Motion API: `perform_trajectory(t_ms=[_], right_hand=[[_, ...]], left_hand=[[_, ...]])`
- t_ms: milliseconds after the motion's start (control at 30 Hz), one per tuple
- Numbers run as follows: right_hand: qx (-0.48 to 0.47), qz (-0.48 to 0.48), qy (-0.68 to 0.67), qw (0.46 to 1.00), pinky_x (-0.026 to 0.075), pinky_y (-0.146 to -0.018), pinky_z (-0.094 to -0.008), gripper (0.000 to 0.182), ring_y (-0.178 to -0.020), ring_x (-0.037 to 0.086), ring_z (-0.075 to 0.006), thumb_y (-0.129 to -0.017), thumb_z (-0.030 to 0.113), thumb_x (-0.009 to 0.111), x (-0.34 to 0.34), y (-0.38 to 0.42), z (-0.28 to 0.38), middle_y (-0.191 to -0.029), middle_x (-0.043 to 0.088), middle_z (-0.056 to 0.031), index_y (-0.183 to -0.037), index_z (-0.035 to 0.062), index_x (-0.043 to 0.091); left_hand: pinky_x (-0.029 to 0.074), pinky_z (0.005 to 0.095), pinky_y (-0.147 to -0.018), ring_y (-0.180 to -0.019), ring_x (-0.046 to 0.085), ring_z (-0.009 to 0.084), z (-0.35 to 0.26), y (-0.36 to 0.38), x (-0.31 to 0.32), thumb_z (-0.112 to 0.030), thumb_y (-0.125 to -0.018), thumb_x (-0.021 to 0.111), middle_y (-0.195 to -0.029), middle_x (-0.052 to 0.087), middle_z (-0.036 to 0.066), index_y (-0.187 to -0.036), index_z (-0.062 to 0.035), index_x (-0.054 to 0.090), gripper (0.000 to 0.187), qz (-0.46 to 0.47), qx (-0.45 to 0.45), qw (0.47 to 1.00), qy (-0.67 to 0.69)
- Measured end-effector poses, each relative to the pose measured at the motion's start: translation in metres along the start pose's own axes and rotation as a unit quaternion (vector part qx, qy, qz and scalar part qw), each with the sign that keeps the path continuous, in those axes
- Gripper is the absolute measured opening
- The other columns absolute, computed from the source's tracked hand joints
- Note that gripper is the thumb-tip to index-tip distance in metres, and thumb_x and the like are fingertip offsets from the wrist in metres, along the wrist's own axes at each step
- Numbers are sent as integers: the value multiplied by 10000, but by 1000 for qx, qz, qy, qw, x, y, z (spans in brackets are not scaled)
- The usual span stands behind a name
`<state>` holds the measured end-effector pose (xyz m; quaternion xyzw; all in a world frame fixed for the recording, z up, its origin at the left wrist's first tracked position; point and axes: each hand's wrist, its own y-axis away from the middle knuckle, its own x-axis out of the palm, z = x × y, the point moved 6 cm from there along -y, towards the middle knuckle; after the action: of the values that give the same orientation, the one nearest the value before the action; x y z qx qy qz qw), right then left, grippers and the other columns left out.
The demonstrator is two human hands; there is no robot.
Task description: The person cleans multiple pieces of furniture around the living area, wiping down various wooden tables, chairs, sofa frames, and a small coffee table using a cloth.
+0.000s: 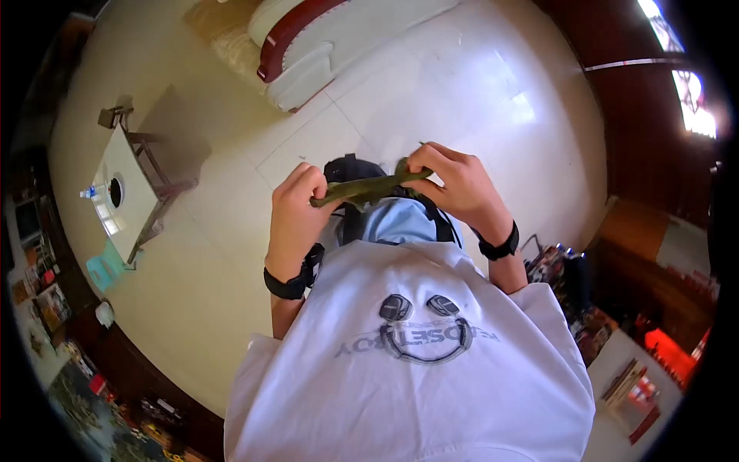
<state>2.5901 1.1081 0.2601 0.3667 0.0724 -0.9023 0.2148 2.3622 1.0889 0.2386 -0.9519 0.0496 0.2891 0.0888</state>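
Observation:
A dark green strip of what looks like cloth (366, 189) stretches between my two hands, in front of my waist. My left hand (296, 212) pinches its left end, fingers closed. At the other end, my right hand (462, 185) grips it between thumb and fingers, with a small piece sticking up beside the fingertips. Both wrists wear black bands. Below the strip I see light blue fabric (400, 222) and a black item (350, 168), partly covered by the strip. My white shirt (416, 393) fills the lower middle.
A pale sofa with dark red trim (296, 35) stands ahead on the tiled floor (231, 223). To the left are a white table (127, 165) with a dark round dish on it and a teal stool (106, 269). Dark wooden doors (639, 100) line the right.

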Motion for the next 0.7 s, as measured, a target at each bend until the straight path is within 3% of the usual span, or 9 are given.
perform_trajectory(t_ms=[67, 100, 200, 233, 367, 467, 567, 667, 700], right_hand=[[-32, 15, -17, 999, 506, -678, -413, 180, -794, 627, -339, -839, 177, 715, -5, -45, -16, -933, 629, -94, -949, 101, 595], [-34, 51, 12, 998, 535, -741, -367, 238, -872, 672, -307, -817, 99, 755, -6, -71, -26, -999, 675, -75, -951, 55, 564], [-59, 79, 58, 993, 527, -723, -392, 238, -851, 660, -327, -840, 136, 739, -1, -158, -56, -1022, 676, -76, -982, 65, 561], [-95, 60, 68, 991, 521, -720, -404, 241, -843, 652, -337, -848, 150, 731, -5, -195, -58, -1043, 678, -77, -995, 69, 558], [-150, 25, 43, 987, 523, -759, -395, 223, -887, 644, -350, -836, 107, 732, -32, -310, -38, -1140, 677, -78, -964, 53, 557], [-182, 0, -22, 983, 525, -842, -371, 225, -991, 642, -346, -799, 38, 744, -51, -337, -33, -1165, 674, -85, -916, 28, 552], [-172, 0, -20, 985, 514, -895, -375, 238, -1078, 626, -340, -786, 27, 752, -40, -362, -72, -1156, 676, -92, -925, 25, 558], [-138, 33, -9, 990, 491, -967, -396, 244, -1163, 599, -341, -774, 22, 754, -3, -385, -144, -1173, 674, -105, -929, 31, 566], [-138, 32, 20, 990, 477, -997, -410, 239, -1195, 582, -347, -767, 13, 748, 10, -392, -176, -1203, 661, -114, -933, 37, 578]], left_hand=[[361, 354, -532, -595, 406, 270, 21, -28, 1, -7, -673, 853, -693, 427, 101, -736, -24, 399, 458, -25, -32, 999, 33], [411, 348, -565, -623, 473, 287, 34, -44, 2, -15, -683, 854, -709, 501, 118, -733, -21, 398, 458, -17, -53, 998, 10], [467, 354, -623, -699, 576, 326, 74, -103, 1, -20, -688, 852, -772, 593, 146, -731, -17, 396, 458, -59, -46, 996, 41], [494, 353, -675, -820, 638, 357, 85, -133, -8, 16, -704, 822, -876, 646, 179, -735, -12, 390, 434, -52, -52, 997, 17], [483, 344, -680, -859, 640, 354, 93, -233, -59, 75, -720, 767, -911, 644, 188, -761, -10, 391, 387, -101, -12, 995, -17], [475, 334, -693, -886, 638, 360, 97, -261, -72, 131, -711, 702, -951, 642, 195, -788, -10, 388, 352, -142, -2, 990, -9], [480, 359, -695, -892, 641, 364, 122, -278, -52, 134, -699, 683, -960, 642, 182, -807, -7, 408, 327, -120, -3, 992, -43], [495, 405, -772, -1006, 617, 385, 181, -282, 2, 81, -694, 704, -1056, 632, 185, -811, -8, 460, 285, -79, -58, 995, -29], [481, 416, -863, -1096, 584, 384, 203, -283, 28, 20, -721, 742, -1140, 615, 193, -799, -14, 475, 281, -51, -79, 993, -64]])
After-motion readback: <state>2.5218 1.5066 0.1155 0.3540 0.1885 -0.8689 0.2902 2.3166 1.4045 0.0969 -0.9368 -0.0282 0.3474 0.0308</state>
